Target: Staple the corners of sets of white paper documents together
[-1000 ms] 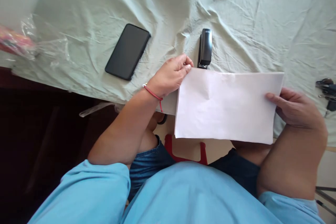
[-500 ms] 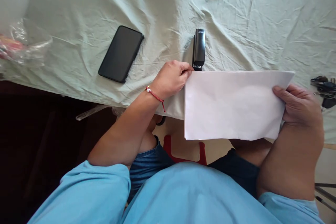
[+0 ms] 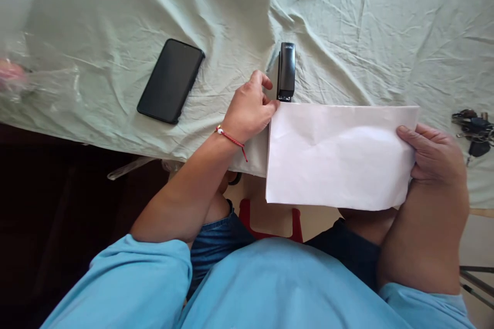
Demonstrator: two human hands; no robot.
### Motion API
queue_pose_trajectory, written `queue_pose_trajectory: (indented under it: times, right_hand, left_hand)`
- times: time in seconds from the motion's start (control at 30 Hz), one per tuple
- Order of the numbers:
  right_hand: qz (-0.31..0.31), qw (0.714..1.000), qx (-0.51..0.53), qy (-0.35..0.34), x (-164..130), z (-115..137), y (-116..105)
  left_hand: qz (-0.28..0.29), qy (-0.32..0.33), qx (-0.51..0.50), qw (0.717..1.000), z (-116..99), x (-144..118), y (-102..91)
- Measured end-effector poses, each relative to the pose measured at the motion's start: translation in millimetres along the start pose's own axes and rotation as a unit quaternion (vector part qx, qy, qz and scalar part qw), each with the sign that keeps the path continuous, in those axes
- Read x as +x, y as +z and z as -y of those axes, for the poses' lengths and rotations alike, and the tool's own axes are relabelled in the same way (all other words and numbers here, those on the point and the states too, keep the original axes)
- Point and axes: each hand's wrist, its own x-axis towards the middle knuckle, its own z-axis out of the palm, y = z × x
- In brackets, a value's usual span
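The step in hand appears to be steadying a sheaf of white paper [image 3: 339, 159], whose upper edge lies just below the black stapler [image 3: 287, 69], at 11 o'clock from its middle. The right hand [image 3: 434, 154], at 3 o'clock, is clamped on the sheaf's edge, thumb on top. The left hand [image 3: 249, 105], at 10 o'clock, brings its thumb to the upper left corner, with some fingers apart above; whether it pinches the sheets I cannot tell. Any next move, I judge, calls for a firm right-hand hold and even edges.

The creased pale-green tablecloth [image 3: 231, 20] bears a black smartphone [image 3: 170, 82] at 10 o'clock, keys [image 3: 476, 128] near 3 o'clock and clear plastic wrapping [image 3: 50, 85] farther off toward 9 o'clock. A red stool [image 3: 296, 223] shows below, around 7 o'clock, against pale floor.
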Motion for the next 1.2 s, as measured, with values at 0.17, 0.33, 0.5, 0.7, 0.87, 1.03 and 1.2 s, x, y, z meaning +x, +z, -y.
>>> queue_pose_trajectory:
  times: [0.17,0.33,0.5,0.7,0.87,1.03,1.2]
  right_hand:
    - [-0.015,1.0,0.002,0.004,0,1,1]
    - [-0.03,1.0,0.006,-0.003,1,0,1]
    - [-0.038,0.999,0.01,-0.01,2,0,1]
    - [-0.039,0.999,0.002,-0.02,5,-1,-2]
    - [-0.038,0.999,-0.005,-0.015,7,-1,-3]
    - [-0.038,0.999,0.002,-0.008,8,0,-2]
    - [-0.036,0.999,0.008,-0.006,7,0,-2]
  left_hand:
    - [-0.012,0.042,-0.015,0.999,11,4,4.9]
    - [-0.018,0.048,-0.024,0.998,10,5,7.9]
    - [-0.015,0.031,-0.009,0.999,-1,4,6.1]
    - [-0.011,0.052,-0.002,0.999,0,2,6.2]
    - [-0.034,0.078,0.062,0.994,-8,-5,6.7]
    - [-0.056,0.113,0.068,0.99,-12,-7,4.4]
    - [-0.057,0.125,0.063,0.989,-11,-7,1.8]
